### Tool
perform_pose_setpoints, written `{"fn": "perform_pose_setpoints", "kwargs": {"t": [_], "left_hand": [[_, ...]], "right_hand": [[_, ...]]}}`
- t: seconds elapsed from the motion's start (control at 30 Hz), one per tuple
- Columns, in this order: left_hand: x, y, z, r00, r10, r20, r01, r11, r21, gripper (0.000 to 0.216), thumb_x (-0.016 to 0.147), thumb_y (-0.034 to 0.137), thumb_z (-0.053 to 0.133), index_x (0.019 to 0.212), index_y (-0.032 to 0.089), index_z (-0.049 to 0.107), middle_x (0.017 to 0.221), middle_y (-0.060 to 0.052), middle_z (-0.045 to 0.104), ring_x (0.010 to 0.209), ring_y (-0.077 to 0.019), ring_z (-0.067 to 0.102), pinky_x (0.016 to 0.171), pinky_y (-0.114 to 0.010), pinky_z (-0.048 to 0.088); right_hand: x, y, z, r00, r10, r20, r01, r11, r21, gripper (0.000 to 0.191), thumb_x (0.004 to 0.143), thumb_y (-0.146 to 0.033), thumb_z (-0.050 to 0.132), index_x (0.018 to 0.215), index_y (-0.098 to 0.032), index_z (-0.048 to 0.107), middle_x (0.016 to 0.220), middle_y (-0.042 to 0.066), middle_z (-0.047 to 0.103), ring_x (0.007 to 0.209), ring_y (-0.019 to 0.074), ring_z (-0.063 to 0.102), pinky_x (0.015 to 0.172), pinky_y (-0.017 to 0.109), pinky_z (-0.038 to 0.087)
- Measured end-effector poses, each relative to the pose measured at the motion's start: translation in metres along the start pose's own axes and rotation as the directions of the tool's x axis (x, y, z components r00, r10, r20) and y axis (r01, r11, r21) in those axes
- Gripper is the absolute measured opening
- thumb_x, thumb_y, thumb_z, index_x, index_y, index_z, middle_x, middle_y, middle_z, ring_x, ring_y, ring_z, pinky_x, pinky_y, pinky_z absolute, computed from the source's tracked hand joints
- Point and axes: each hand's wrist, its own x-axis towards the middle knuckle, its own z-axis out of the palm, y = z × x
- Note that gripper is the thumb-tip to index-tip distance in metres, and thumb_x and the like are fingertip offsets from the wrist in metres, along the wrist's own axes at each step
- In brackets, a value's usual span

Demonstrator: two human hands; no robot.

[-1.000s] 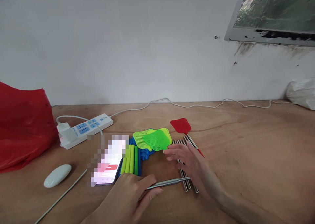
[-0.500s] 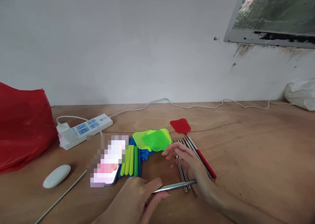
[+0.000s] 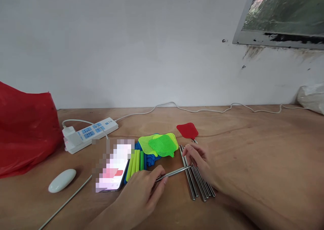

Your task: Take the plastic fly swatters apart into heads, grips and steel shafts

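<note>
My left hand [image 3: 145, 188] is closed around one end of a slim metal tube [image 3: 176, 172], which points right across the table. The tube's far end reaches my right hand [image 3: 198, 157], whose fingers are curled down over a row of loose metal tubes [image 3: 193, 182]. What those fingertips grip is hidden. Behind that hand lies a red fly swatter head [image 3: 187, 130] with its metal shaft partly showing. To the left, green and yellow mesh swatter heads [image 3: 164, 145] overlap on blue ones [image 3: 151, 160]. Yellow and green handle grips [image 3: 133, 165] lie beside them.
A phone with a lit, blurred screen [image 3: 115, 172] lies left of the grips. Farther left are a white mouse [image 3: 62, 180], a white power strip [image 3: 95, 134] with a plugged-in charger, and a red bag [image 3: 25, 128]. A white cable [image 3: 199, 111] runs along the wall.
My right hand has moved up and curled its fingers over the metal tubes, covering the red grip. My left hand has shifted slightly up with its tube.
</note>
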Motion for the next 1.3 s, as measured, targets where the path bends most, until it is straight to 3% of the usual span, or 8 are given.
{"fn": "perform_pose_setpoints", "kwargs": {"t": [0.1,0.3,0.43,0.57,0.67,0.77,0.87,1.3], "left_hand": [[0.001,-0.004,0.006,0.999,-0.019,-0.048,0.018,0.999,-0.029,0.027,0.104,0.036,0.031,0.089,0.023,0.049,0.059,0.005,0.047,0.052,-0.0172,0.049,0.054,-0.029,0.022],[-0.002,-0.007,0.013,0.996,0.029,-0.08,-0.032,0.999,-0.038,0.028,0.104,0.04,0.034,0.087,0.024,0.048,0.057,0.006,0.045,0.049,-0.0165,0.048,0.052,-0.028,0.022],[-0.007,-0.009,0.007,0.983,0.157,-0.091,-0.163,0.985,-0.055,0.027,0.104,0.042,0.037,0.093,0.022,0.053,0.064,0.004,0.053,0.055,-0.0165,0.053,0.053,-0.027,0.027],[-0.009,-0.014,0.004,0.97,0.222,-0.101,-0.228,0.972,-0.058,0.026,0.105,0.036,0.035,0.101,0.022,0.056,0.068,0.004,0.059,0.061,-0.0163,0.059,0.057,-0.026,0.033],[-0.007,-0.015,0.006,0.969,0.237,-0.063,-0.236,0.971,0.033,0.027,0.104,0.031,0.038,0.088,0.021,0.057,0.068,0.003,0.061,0.059,-0.0157,0.058,0.054,-0.027,0.031],[-0.005,-0.015,0.007,0.956,0.285,-0.065,-0.277,0.955,0.108,0.03,0.104,0.025,0.038,0.081,0.02,0.057,0.067,0.001,0.061,0.058,-0.0153,0.058,0.053,-0.028,0.031],[-0.004,-0.015,0.007,0.94,0.323,-0.107,-0.309,0.942,0.128,0.033,0.104,0.022,0.038,0.078,0.019,0.058,0.067,0.001,0.061,0.058,-0.0152,0.058,0.054,-0.027,0.033],[-0.003,-0.015,0.004,0.929,0.341,-0.144,-0.318,0.935,0.158,0.031,0.103,0.019,0.039,0.081,0.018,0.06,0.072,-0.001,0.063,0.063,-0.0165,0.059,0.057,-0.028,0.039]], "right_hand": [[-0.003,0.005,-0.001,0.998,0.001,0.07,0.0,1.0,-0.009,0.04,0.091,-0.056,0.06,0.075,-0.02,0.067,0.057,-0.004,0.052,0.051,0.0113,0.046,0.048,0.025,0.035],[0.0,0.005,0.003,0.948,0.174,0.267,-0.245,0.933,0.262,0.035,0.078,-0.053,0.077,0.084,-0.019,0.07,0.062,0.001,0.067,0.048,0.0114,0.055,0.04,0.021,0.04],[0.008,-0.001,-0.001,0.975,0.211,0.063,-0.216,0.86,0.463,0.039,0.073,-0.055,0.082,0.076,-0.019,0.066,0.051,-0.005,0.056,0.041,0.0069,0.043,0.036,0.017,0.033],[0.017,-0.003,-0.012,0.963,0.232,-0.138,-0.133,0.852,0.506,0.045,0.072,-0.057,0.081,0.068,-0.02,0.056,0.052,-0.009,0.043,0.039,0.0047,0.029,0.033,0.017,0.022],[0.023,0.004,-0.021,0.961,0.204,-0.186,-0.123,0.918,0.377,0.051,0.078,-0.063,0.073,0.065,-0.022,0.046,0.055,-0.008,0.043,0.039,0.0054,0.024,0.033,0.02,0.018],[0.027,0.017,-0.03,0.984,0.099,-0.145,-0.098,0.995,0.013,0.053,0.089,-0.07,0.053,0.064,-0.024,0.042,0.047,-0.009,0.036,0.038,0.0086,0.026,0.036,0.023,0.021],[0.032,0.03,-0.039,0.995,0.04,-0.092,-0.062,0.966,-0.251,0.055,0.09,-0.073,0.044,0.064,-0.025,0.044,0.047,-0.008,0.036,0.04,0.0105,0.032,0.04,0.024,0.026],[0.037,0.06,-0.051,0.992,-0.086,-0.093,-0.007,0.694,-0.72,0.023,0.088,-0.039,0.053,0.094,-0.022,0.066,0.064,0.0,0.061,0.061,0.0201,0.056,0.058,0.029,0.033]]}}
